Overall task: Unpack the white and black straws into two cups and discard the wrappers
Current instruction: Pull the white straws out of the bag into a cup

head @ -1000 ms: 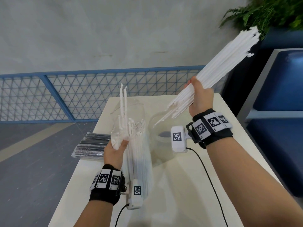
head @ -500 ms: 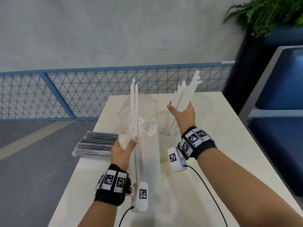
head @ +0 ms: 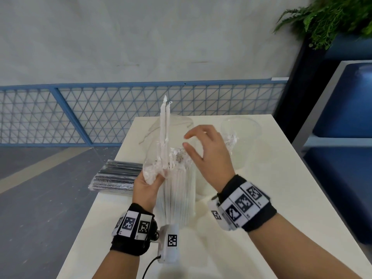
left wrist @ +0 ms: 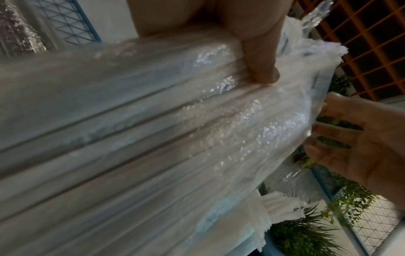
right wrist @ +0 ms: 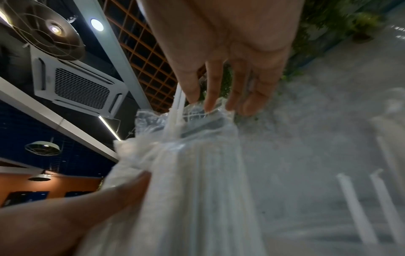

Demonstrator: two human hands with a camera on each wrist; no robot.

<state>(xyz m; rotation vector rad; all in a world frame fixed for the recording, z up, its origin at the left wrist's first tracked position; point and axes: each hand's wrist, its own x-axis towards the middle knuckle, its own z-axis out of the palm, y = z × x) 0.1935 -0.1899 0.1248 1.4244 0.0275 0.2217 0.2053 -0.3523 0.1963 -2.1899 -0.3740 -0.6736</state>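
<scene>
An opened clear wrapper full of white straws [head: 179,190] stands upright on the table. Two straws [head: 164,121] stick up out of its top. My left hand [head: 148,184] grips the crumpled wrapper near its top; in the left wrist view its thumb [left wrist: 260,65] presses on the plastic. My right hand [head: 205,150] hovers over the wrapper's open mouth [right wrist: 186,117] with its fingers [right wrist: 210,90] spread, holding nothing. Loose white straws [head: 231,140] lean in a clear cup that is mostly hidden behind that hand. A sealed pack of black straws [head: 118,176] lies at the table's left edge.
A second clear cup [head: 247,127] stands at the table's [head: 261,198] far right. A blue mesh fence [head: 100,111] runs behind the table. Blue seating [head: 342,117] and a plant [head: 332,17] are on the right. The floor drops off left of the table.
My right hand brought its bundle of white straws down into the cup, let go, and moved left to the top of the wrapper. My left hand kept its hold.
</scene>
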